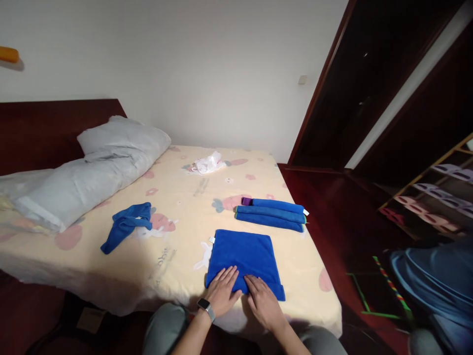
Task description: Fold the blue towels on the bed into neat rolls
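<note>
A: The folded blue towel [244, 260] lies flat on the bed [185, 207], at its near edge, right in front of the person. Both hands rest on its near hem.

B: How do the hands sit on it?

A: The left hand [222, 291], with a watch [205, 306] at the wrist, lies palm down on the towel's near left part, fingers spread and flat, pinching nothing. The right hand [263, 301] lies just beside it on the near middle, also flat and spread, fingers pointing away and slightly left.

B: So which way does the towel run from them?

A: It reaches away from both hands toward the wall. It is nearly square, a little wider than deep, so its long axis runs across the person from left to right. Neither hand is nearer; both touch it.

B: And around the towel?

A: Beyond it, slightly right, is a stack of rolled blue towels [270, 214], apart from it. Well to the left lies a crumpled blue cloth [126, 224], and farther left a grey pillow [92, 167].
</note>
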`<action>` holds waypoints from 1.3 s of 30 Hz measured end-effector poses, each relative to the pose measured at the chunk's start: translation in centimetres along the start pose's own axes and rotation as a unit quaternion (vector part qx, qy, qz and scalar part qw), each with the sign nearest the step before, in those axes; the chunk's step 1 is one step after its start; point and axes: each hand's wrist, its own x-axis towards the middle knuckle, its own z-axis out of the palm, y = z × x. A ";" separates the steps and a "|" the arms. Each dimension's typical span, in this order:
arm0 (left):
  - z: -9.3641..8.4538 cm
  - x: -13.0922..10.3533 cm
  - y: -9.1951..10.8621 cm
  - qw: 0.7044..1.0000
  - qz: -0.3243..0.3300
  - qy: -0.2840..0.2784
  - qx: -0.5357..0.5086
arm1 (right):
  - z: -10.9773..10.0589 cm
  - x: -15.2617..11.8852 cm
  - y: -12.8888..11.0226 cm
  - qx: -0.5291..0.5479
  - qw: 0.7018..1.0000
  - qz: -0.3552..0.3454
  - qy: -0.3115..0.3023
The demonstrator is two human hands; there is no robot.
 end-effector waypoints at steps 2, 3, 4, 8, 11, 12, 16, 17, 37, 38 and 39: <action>-0.5 -0.7 -1.0 1.000 -0.012 0.010 0.008 | -0.3 -0.9 1.4 -0.005 1.000 0.017 -0.010; -0.7 -1.0 -1.6 1.000 -0.018 0.014 0.012 | -0.5 -1.4 2.2 -0.009 0.999 0.029 -0.012; -0.8 -1.3 -2.1 0.999 -0.022 0.018 0.017 | -0.6 -1.9 3.0 -0.012 0.999 0.039 -0.012; -0.6 -1.9 -4.0 0.998 -0.025 0.035 0.036 | -0.7 -4.0 5.8 -0.020 0.998 0.065 0.009; -0.1 -2.0 -4.9 0.997 -0.024 0.058 0.046 | -0.8 -4.8 6.8 -0.039 0.997 0.062 0.018; 0.0 -2.1 -5.0 0.997 -0.025 0.062 0.049 | -0.9 -4.9 6.9 -0.046 0.997 0.058 0.019; -1.1 -2.1 -4.2 0.993 -0.048 0.085 0.062 | -1.7 -4.3 6.2 -0.075 0.995 0.047 0.054; -1.7 -1.9 -3.7 0.992 -0.054 0.098 0.064 | -2.1 -3.9 5.8 -0.081 0.993 0.041 0.071; -4.2 0.6 -6.0 0.996 0.088 -0.029 -0.016 | -1.7 1.7 7.4 0.033 0.992 -0.116 -0.048; -4.2 0.4 -6.3 0.996 0.079 -0.027 -0.013 | -2.0 1.4 8.0 0.030 0.992 -0.108 -0.053; -4.2 0.3 -6.6 0.997 0.069 -0.031 -0.010 | -2.2 1.1 8.5 0.027 0.993 -0.099 -0.058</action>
